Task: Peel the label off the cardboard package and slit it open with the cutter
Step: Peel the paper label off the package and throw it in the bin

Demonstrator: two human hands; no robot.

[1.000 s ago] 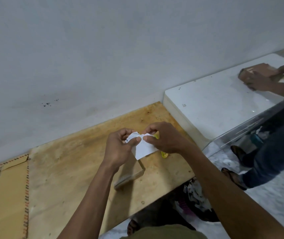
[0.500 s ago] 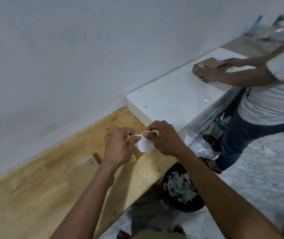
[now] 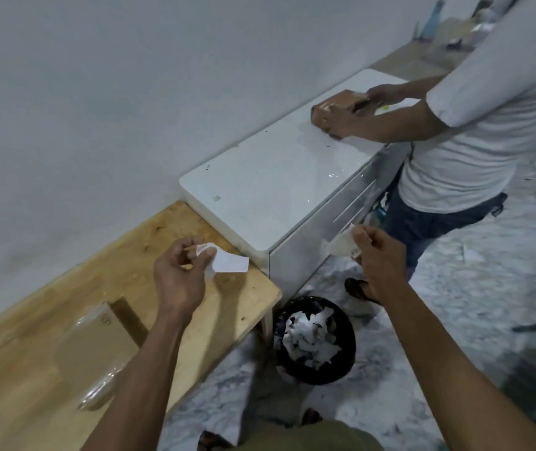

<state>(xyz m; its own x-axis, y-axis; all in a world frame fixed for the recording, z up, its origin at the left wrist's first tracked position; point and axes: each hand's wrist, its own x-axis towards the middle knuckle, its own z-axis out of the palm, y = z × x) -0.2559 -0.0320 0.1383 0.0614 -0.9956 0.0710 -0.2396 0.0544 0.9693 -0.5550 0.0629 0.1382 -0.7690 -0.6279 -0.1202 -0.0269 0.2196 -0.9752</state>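
Note:
My left hand [image 3: 180, 275] pinches a white piece of the label [image 3: 229, 262] above the wooden table [image 3: 32, 379]. My right hand [image 3: 379, 258] has swung out to the right over the floor and pinches another torn piece of the label [image 3: 341, 244]. The cardboard package [image 3: 96, 348], flat and wrapped in clear film, lies on the table below and left of my left hand. The cutter is not visible in this view.
A black bin [image 3: 315, 340] full of torn paper scraps stands on the floor by the table's corner. A white cabinet [image 3: 270, 187] adjoins the table. Another person [image 3: 488, 125] works on a brown box [image 3: 338, 107] at its far end.
The label held between both hands has come apart into two pieces. My right hand moved right, away from the left. The view turned right and down, showing the bin.

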